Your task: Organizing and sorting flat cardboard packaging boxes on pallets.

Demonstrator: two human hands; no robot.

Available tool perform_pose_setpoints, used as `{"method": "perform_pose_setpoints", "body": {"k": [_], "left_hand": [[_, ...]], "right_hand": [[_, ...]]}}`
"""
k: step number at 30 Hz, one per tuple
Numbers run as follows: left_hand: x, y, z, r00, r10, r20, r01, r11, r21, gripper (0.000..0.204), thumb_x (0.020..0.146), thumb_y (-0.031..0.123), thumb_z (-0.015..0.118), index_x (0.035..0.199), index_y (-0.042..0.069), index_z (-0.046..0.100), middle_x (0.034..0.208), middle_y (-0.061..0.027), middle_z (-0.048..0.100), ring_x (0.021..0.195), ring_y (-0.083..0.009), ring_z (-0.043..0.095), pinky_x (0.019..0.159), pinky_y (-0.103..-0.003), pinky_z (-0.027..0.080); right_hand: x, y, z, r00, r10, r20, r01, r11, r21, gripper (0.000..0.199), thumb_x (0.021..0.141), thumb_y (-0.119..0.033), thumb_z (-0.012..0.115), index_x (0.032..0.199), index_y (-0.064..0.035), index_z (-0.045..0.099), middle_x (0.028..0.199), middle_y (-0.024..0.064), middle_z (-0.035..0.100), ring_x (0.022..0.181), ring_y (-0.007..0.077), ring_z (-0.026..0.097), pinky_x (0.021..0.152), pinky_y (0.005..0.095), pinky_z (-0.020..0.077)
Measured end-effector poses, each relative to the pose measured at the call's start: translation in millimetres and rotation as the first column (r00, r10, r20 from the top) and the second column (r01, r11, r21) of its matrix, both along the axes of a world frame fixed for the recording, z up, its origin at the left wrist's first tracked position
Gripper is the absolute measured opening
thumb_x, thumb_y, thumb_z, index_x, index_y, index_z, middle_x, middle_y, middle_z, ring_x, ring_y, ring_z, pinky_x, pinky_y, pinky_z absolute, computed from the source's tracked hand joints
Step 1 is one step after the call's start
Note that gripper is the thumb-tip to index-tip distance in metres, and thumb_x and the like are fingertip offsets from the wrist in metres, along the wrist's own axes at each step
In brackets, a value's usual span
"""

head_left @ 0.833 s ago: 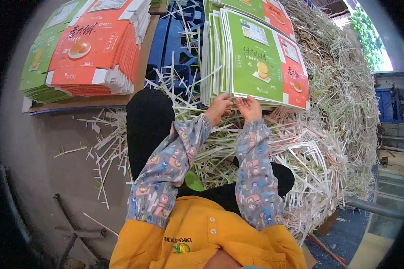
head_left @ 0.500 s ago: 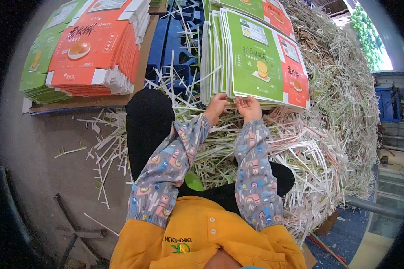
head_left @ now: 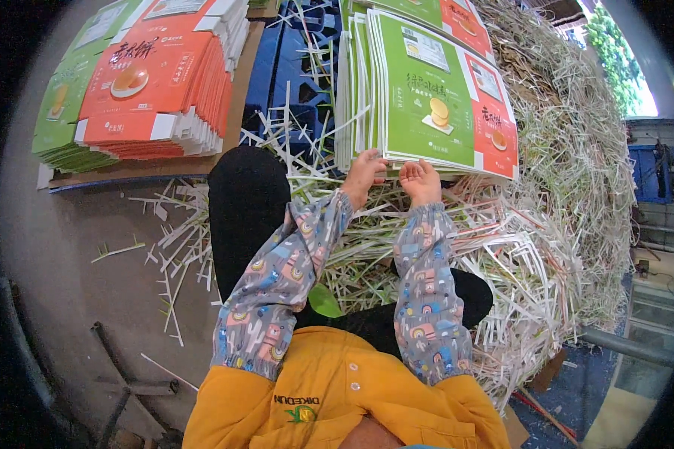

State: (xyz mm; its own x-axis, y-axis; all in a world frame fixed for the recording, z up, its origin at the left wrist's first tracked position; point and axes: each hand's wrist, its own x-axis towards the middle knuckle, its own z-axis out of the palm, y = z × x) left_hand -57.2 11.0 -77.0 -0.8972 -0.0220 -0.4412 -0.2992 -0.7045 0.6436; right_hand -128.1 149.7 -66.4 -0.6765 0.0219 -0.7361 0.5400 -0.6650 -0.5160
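Observation:
A stack of printed cardboard sheets (head_left: 434, 105), green on the left and orange-red on the right, lies in front of me with its near edge by my hands. My left hand (head_left: 363, 179) is at the near left corner, its fingers bent and slightly apart, tips close to the sheet edges. Just right of it, my right hand (head_left: 421, 183) turns its palm up below the front edge, fingers loosely curled and apart. No sheet shows between the fingers of either hand. Whether the fingertips touch the edge, I cannot tell.
Another stack of orange-red and green printed sheets (head_left: 138, 82) sits on brown cardboard at the left. A blue plastic pallet (head_left: 277, 75) runs between the stacks. Shredded paper strips (head_left: 524, 262) heap around my legs and up the right side. A dark metal stand (head_left: 123, 385) is lower left.
My right hand has drawn slightly back from the sheet edge, its fingers more curled. My left hand has shifted a little at the corner. The top sheets look slightly shifted.

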Motion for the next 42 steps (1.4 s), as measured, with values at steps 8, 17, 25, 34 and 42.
{"method": "perform_pose_setpoints", "body": {"k": [8,17,25,34,42], "left_hand": [[0,-1,27,0.990,-0.042,-0.131,0.061,0.987,0.147,0.039,0.080,0.010,0.045,0.118,0.004,0.041,0.106,-0.0050,0.051,0.094,-0.0137,0.048,0.074,-0.028,0.039],[-1,-4,0,0.992,-0.113,-0.065,0.109,0.992,-0.066,0.041,0.078,0.010,0.047,0.118,0.004,0.042,0.109,-0.0051,0.051,0.093,-0.0151,0.049,0.073,-0.029,0.039],[-3,9,-13,0.991,-0.126,-0.041,0.116,0.974,-0.196,0.044,0.075,0.009,0.049,0.118,0.002,0.041,0.112,-0.0064,0.047,0.094,-0.0164,0.046,0.070,-0.028,0.040],[-4,14,-8,0.995,-0.100,-0.014,0.100,0.995,-0.003,0.038,0.075,0.008,0.049,0.113,0.004,0.043,0.104,-0.0041,0.047,0.088,-0.0149,0.046,0.070,-0.028,0.039],[-2,7,6,0.993,-0.053,-0.105,0.068,0.987,0.148,0.036,0.077,0.007,0.048,0.113,0.007,0.042,0.108,-0.0050,0.047,0.092,-0.0161,0.047,0.074,-0.029,0.038]], "right_hand": [[4,5,-4,0.997,-0.020,-0.072,0.023,0.999,0.042,0.025,0.080,-0.017,0.053,0.096,0.0006,0.047,0.088,0.0100,0.049,0.081,0.0214,0.050,0.070,0.0358,0.0461],[-31,-9,13,0.961,-0.064,-0.270,0.045,0.996,-0.077,0.014,0.084,-0.009,0.048,0.095,-0.0018,0.050,0.089,0.0098,0.057,0.079,0.0231,0.056,0.065,0.0352,0.0513],[-27,10,1,0.969,0.085,-0.234,-0.081,0.996,0.027,0.014,0.085,-0.008,0.047,0.097,-0.0028,0.049,0.086,0.0097,0.056,0.074,0.0219,0.055,0.065,0.0365,0.0507],[-18,10,-14,0.993,0.089,-0.073,-0.064,0.953,0.297,0.013,0.081,-0.012,0.054,0.092,-0.0071,0.050,0.082,0.0076,0.052,0.077,0.0206,0.048,0.070,0.0401,0.0449],[-22,12,-17,0.993,-0.027,-0.117,0.038,0.995,0.093,0.012,0.082,-0.014,0.052,0.092,-0.0080,0.050,0.078,0.0036,0.051,0.071,0.0170,0.050,0.061,0.0318,0.0454]]}}
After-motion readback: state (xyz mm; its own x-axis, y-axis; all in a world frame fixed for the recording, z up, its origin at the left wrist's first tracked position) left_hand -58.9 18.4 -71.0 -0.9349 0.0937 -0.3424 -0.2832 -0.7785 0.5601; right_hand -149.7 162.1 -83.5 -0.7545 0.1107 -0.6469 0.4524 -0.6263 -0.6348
